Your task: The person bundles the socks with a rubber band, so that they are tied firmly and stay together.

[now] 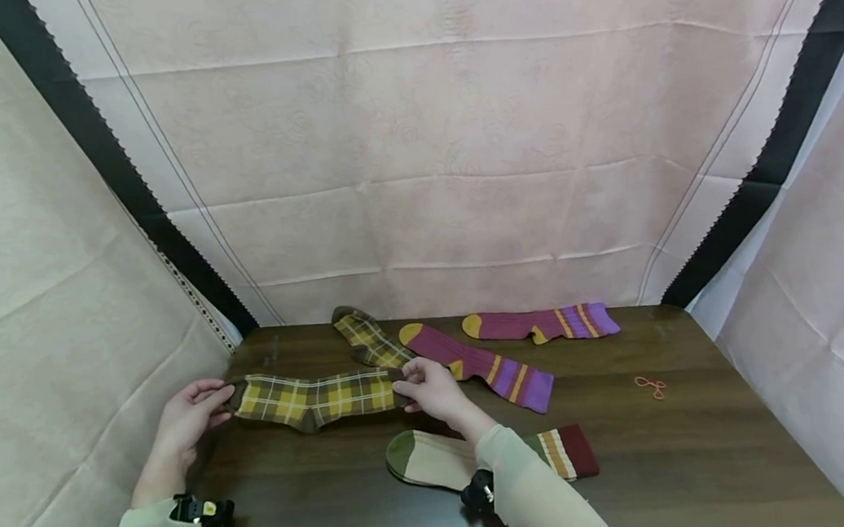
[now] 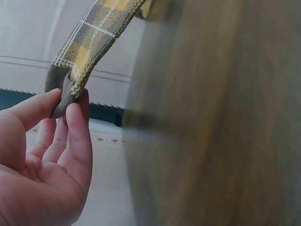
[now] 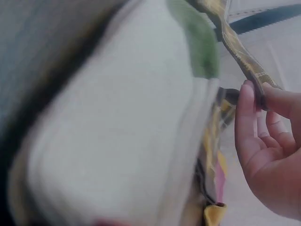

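Note:
A yellow-and-brown plaid sock (image 1: 314,398) is stretched sideways above the table between both hands. My left hand (image 1: 190,418) pinches its dark left end between thumb and fingers; the left wrist view shows that dark end (image 2: 61,99) folded in the fingertips. The dark right end is pinched by my right hand (image 1: 434,389), also seen in the right wrist view with the sock's edge (image 3: 242,54) running up from it. A matching plaid sock (image 1: 372,340) lies behind, its near end hidden. Below my right forearm lies a cream sock (image 1: 439,458) with a green toe, partly covered.
Two purple socks with yellow toes lie at the back, one slanted (image 1: 473,358) and one along the rear edge (image 1: 514,324). A small twisted orange loop (image 1: 651,386) is on the brown table (image 1: 729,454) at right. Pale cloth walls (image 1: 457,130) enclose the back and sides.

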A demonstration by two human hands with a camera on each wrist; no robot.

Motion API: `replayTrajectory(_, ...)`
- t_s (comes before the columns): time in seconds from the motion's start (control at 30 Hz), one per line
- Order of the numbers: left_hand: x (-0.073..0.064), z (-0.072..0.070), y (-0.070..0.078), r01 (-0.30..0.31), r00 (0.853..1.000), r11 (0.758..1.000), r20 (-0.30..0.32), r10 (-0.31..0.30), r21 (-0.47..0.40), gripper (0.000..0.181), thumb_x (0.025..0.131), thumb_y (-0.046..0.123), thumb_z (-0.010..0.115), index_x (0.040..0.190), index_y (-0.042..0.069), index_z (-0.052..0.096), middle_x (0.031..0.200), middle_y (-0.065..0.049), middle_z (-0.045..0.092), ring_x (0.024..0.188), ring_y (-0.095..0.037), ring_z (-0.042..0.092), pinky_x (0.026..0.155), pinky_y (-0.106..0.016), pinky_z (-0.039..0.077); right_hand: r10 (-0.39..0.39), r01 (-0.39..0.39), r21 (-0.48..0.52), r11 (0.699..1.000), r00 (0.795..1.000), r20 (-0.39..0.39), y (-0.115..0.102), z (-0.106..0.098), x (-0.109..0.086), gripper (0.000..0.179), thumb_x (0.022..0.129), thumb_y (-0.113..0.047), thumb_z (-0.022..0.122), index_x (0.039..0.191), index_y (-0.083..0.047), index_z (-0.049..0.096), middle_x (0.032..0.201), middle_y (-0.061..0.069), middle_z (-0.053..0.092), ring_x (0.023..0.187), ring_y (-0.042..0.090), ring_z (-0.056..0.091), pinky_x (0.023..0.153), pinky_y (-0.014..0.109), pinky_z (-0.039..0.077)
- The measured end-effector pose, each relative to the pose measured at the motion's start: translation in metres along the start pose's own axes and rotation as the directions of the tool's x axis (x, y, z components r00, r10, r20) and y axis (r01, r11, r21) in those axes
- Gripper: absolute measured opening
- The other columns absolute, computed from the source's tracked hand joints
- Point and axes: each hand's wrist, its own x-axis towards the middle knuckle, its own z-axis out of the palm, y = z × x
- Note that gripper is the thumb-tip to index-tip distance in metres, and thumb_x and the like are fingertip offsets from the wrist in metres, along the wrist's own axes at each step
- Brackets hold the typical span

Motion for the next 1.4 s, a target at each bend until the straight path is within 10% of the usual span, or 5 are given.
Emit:
replayTrajectory(0.5,-0.029,0.050,0.039,-0.089,0.993,0.993,0.074,0.095,-0.075,0.017,0.101,0.007,0.076,0.117,0.009,0.072,0.097,0.010,0.073,0.078,-0.009,0.068,0.066,-0.026,0.061,-0.011,0.010,0.079,0.997,1.000,0.012,-0.014,-0.064,-0.039,0.028,0.105,-0.017,0.072,0.124,-0.002,0.059,0.098,0.005,0.062,0.086,0.018,0.070,0.086,0.047,0.063)
replayTrajectory(0.93,-0.048,0.118,0.039,-0.082,0.971,0.997,0.226,0.082,-0.010,0.033,0.100,0.006,0.076,0.128,-0.010,0.067,0.106,-0.008,0.068,0.084,-0.018,0.069,0.069,-0.032,0.063,0.058,-0.058,0.005,0.998,0.998,-0.005,0.009,-0.132,-0.099,0.040,0.104,-0.018,0.073,0.131,0.006,0.057,0.104,0.010,0.062,0.088,0.020,0.070,0.077,0.034,0.063)
replayTrajectory(1.4,-0.071,0.185,0.032,-0.045,0.890,0.999,0.454,0.038,0.006,0.033,0.097,0.004,0.078,0.125,-0.009,0.068,0.105,-0.012,0.071,0.083,-0.020,0.070,0.067,-0.033,0.063,0.130,-0.126,-0.058,0.990,0.990,0.062,0.026,-0.204,-0.143,0.046,0.103,-0.013,0.073,0.134,0.014,0.052,0.096,0.005,0.071,0.076,0.015,0.069,0.070,0.031,0.062)
